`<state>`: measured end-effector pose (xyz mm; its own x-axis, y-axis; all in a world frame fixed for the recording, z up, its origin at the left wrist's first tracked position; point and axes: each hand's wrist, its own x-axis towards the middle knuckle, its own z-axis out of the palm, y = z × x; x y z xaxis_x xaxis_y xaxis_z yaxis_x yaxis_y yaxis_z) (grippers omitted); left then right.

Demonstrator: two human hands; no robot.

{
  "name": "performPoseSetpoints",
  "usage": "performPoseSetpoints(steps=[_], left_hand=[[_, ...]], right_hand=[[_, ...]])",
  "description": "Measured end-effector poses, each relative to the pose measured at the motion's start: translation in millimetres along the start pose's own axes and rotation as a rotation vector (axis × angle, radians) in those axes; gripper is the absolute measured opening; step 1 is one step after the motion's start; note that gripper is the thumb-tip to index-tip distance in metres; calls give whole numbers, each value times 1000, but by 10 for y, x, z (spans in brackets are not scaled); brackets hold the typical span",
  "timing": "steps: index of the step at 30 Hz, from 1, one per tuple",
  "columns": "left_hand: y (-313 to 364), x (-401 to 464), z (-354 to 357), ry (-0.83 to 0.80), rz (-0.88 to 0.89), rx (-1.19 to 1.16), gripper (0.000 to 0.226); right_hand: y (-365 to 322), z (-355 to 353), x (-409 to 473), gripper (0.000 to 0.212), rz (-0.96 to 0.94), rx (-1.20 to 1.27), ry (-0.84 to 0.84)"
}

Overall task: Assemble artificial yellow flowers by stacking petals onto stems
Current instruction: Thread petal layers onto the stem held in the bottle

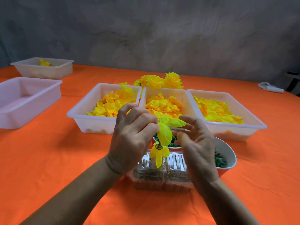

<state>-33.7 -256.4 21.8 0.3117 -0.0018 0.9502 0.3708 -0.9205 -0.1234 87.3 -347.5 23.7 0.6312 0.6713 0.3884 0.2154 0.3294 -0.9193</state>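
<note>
Stretching across the whole lower view is a bench covered in a smooth bright orange cloth, set against a mottled grey wall.

Two bare hands meet above the near middle of it. The left hand has its fingers curled round a partly built yellow fabric flower, pinching it near the top, with several soft petals spread out and a thin dark stem end showing below. The right hand is beside the flower with fingers loosely bent, fingertips close to the petals; whether it grips anything I cannot tell.

Under the hands sits a clear ridged plastic tray. Just behind are two white paper cups holding dark green pieces.

Further back, three translucent white plastic bins stand side by side, each filled with loose yellow petals. Behind them lie finished yellow flowers. At far left are two more translucent tubs, and a crumpled white cloth lies at far right.
</note>
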Motion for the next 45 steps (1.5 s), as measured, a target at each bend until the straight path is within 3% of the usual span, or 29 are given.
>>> performPoseSetpoints(steps=[3, 5, 9, 15, 20, 26, 30, 38, 45], left_hand=[[-9, 2, 12, 12, 32, 18, 17], [-11, 6, 17, 18, 49, 27, 18], [-14, 31, 13, 17, 39, 10, 20], [-35, 18, -4, 32, -3, 29, 7], [-11, -1, -4, 42, 18, 19, 9], [4, 3, -7, 3, 30, -9, 9], [9, 16, -11, 14, 20, -17, 12], [11, 34, 2, -52, -82, -145, 8], [43, 24, -17, -20, -7, -55, 18]], right_hand=[[-104, -63, 73, 16, 356, 278, -75], [-171, -69, 125, 33, 424, 274, -174], [-243, 0, 175, 49, 426, 187, -188], [-239, 25, 221, 31, 494, 236, -206], [-224, 22, 209, 16, 583, 310, -211], [-234, 15, 213, 17, 600, 348, -225], [-257, 21, 213, 37, 573, 338, -238], [-254, 16, 220, 19, 612, 340, -210], [-253, 38, 198, 19, 560, 311, -215]])
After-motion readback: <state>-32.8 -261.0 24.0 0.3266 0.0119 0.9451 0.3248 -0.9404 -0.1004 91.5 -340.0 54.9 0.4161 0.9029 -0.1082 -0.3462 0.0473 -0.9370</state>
